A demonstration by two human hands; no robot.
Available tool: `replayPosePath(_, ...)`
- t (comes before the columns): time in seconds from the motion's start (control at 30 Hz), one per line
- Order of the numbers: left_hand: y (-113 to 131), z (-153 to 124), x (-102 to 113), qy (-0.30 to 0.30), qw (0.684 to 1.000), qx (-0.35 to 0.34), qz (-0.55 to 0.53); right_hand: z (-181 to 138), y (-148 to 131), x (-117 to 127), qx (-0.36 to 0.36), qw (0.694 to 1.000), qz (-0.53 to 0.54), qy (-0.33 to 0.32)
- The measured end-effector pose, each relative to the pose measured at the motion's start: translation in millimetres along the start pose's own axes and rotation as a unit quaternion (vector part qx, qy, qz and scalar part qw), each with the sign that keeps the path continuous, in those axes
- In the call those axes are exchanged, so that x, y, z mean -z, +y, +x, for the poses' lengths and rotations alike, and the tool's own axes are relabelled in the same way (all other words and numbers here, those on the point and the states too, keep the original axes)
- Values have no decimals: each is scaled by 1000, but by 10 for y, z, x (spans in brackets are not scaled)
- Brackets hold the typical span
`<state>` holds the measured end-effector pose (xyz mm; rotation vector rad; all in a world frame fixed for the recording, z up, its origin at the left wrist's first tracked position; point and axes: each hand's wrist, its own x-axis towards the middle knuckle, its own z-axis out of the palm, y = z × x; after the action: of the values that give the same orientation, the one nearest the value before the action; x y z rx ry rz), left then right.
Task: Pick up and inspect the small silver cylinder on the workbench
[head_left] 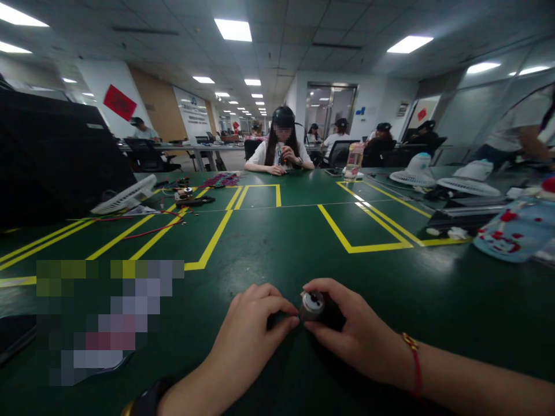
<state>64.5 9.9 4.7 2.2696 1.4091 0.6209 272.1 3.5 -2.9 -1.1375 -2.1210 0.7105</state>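
A small metal cylinder [311, 306], which looks like a motor can, stands nearly upright just above the green table. Its pale top face has a dark centre and small holes. My right hand [349, 326] grips it from the right between thumb and forefinger. On the other side, my left hand [255, 318] has thumb and forefinger pinched together at the cylinder's lower left side. Whatever lies between those left fingertips is too small to make out.
Yellow tape lines mark the green table [277, 248]. To the left are a blurred-out patch, loose parts with a red wire [151, 232] and a black monitor [52, 162]. Small white fans [468, 179] and a blue bag [515, 228] sit right. Opposite sits a person [281, 144].
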Motion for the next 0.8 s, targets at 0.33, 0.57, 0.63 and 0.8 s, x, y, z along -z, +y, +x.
replayPosePath(0.33, -27, -10, 42, 4, 999, 8, -41, -139, 574, 860, -137, 964, -115, 198)
replayPosePath(0.57, -136, -194, 265, 25, 991, 72, -106, -522, 1197, 1543, -222, 899, -271, 263)
replayPosePath(0.63, -231, -293, 308, 26, 986, 110, -119, -548, 1238, 1563, -221, 897, -284, 255)
replayPosePath(0.8, -400, -444, 311, 43, 971, 172, -158, -388, 920, 1251, -99, 884, -363, 278)
